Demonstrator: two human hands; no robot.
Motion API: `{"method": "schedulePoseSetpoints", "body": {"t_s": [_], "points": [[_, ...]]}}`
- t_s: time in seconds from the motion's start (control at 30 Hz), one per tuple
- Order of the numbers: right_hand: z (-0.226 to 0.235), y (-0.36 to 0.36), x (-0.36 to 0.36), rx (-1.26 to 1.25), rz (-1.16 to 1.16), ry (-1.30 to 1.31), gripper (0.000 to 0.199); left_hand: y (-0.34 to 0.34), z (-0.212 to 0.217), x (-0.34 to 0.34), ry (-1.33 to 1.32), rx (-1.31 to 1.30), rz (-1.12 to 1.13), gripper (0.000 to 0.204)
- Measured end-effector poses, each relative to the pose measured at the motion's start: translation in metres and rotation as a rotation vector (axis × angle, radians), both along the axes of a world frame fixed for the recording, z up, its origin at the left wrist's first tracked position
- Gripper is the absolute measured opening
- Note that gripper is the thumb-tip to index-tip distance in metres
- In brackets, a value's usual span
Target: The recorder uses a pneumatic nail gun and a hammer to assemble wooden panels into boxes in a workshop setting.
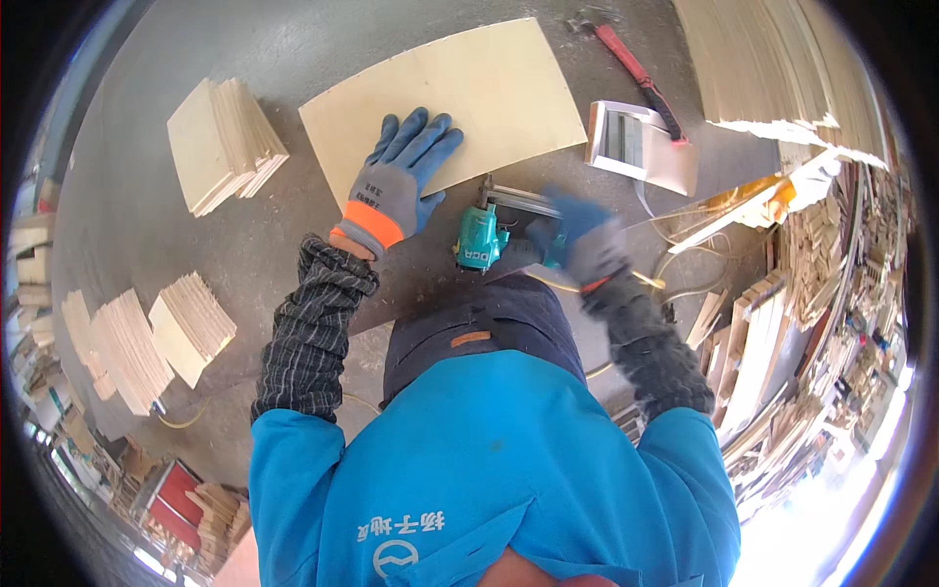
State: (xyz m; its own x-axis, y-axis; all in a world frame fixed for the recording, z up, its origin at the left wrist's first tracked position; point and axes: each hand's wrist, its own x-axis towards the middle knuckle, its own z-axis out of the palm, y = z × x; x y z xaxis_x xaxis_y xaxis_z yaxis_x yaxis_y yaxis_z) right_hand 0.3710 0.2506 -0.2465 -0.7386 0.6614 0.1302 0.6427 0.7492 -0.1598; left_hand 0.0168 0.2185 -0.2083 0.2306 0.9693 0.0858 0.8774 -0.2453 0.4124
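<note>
My left hand (399,176), in a grey-blue work glove with an orange cuff, lies spread on a pale wooden panel (514,98). The fingers point away from me and hold nothing. A teal nail gun (480,238) sits just below the panel's near edge, its magazine reaching right. My right hand (587,235), gloved alike and smeared by motion, closes round the right side of the nail gun. The exact finger placement is blurred. Right of the panel, an opened box (619,137) shows grey metal strips inside.
A red-handled hammer (631,64) lies by the box. Stacked thin boards (220,142) stand at left, with more stacks (132,347) nearer me. Tall sheets (758,59) fill the far right. A yellow hose (650,282) trails beside my right arm, near piled wood strips (827,245).
</note>
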Motion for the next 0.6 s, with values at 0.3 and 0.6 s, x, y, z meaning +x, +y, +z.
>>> {"method": "schedulePoseSetpoints", "body": {"t_s": [0.3,0.6], "points": [[-0.08,0.315,0.077,-0.064,-0.543,-0.258,0.072,0.008,-0.003,0.004,0.027,0.019,0.005,0.088],[-0.056,0.379,0.092,-0.495,-0.457,-0.256,0.059,0.001,-0.017,-0.004,0.04,0.049,0.0,0.089]]}}
